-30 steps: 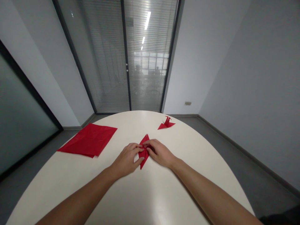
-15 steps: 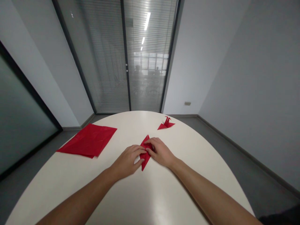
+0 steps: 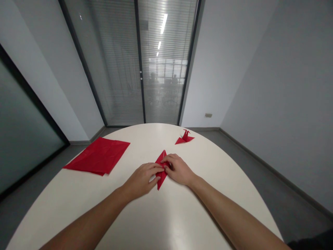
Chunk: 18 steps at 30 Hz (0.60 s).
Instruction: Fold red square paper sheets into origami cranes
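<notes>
A folded piece of red origami paper (image 3: 161, 178), narrow and diamond-shaped, lies on the white table in front of me, one tip pointing away and one toward me. My left hand (image 3: 144, 177) presses its fingers on the paper's left side and middle, thumb near the lower left edge. From the right, my right hand (image 3: 178, 168) grips the paper's right edge between curled fingers and thumb. The fingertips of both hands nearly meet at the middle and hide part of the folds there.
Large red paper sheets (image 3: 97, 156) lie loosely stacked at the table's left. A folded red paper crane (image 3: 185, 137) stands near the far edge, right of the middle. The round white table (image 3: 140, 225) curves away before a glass partition (image 3: 166, 97) with blinds.
My right hand's fingers have shifted very slightly along the paper's right side, and the left fingertips sit a little lower. The sheets and the crane have stayed in place.
</notes>
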Available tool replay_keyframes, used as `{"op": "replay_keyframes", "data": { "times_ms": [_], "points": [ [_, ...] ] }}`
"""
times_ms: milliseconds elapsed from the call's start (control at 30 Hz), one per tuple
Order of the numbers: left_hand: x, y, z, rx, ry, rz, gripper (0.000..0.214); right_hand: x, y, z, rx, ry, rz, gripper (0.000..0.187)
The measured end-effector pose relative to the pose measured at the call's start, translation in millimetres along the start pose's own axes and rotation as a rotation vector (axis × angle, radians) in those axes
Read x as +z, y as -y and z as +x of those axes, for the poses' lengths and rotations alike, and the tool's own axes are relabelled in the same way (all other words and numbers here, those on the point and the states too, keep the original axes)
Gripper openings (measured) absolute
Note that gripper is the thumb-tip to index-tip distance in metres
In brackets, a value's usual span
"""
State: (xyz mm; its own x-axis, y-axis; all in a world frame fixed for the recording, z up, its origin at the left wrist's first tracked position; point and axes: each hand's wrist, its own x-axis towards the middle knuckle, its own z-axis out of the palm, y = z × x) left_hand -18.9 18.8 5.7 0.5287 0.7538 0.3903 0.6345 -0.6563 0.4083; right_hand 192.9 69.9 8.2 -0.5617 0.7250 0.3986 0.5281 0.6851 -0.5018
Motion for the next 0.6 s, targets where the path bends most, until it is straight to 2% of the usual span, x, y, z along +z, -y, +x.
{"op": "replay_keyframes", "data": {
  "times_ms": [333, 600],
  "points": [
    [-5.3, -6.8, -0.3, 0.08, 0.02, 0.074, 0.029, 2.4, -3.7, 1.4, 0.022, -0.013, 0.03, 0.016],
    [-6.7, -9.5, -0.7, 0.113, 0.075, 0.066, 0.038, 0.5, -2.1, 1.7, 0.098, -0.062, -0.008, 0.011]
  ]
}}
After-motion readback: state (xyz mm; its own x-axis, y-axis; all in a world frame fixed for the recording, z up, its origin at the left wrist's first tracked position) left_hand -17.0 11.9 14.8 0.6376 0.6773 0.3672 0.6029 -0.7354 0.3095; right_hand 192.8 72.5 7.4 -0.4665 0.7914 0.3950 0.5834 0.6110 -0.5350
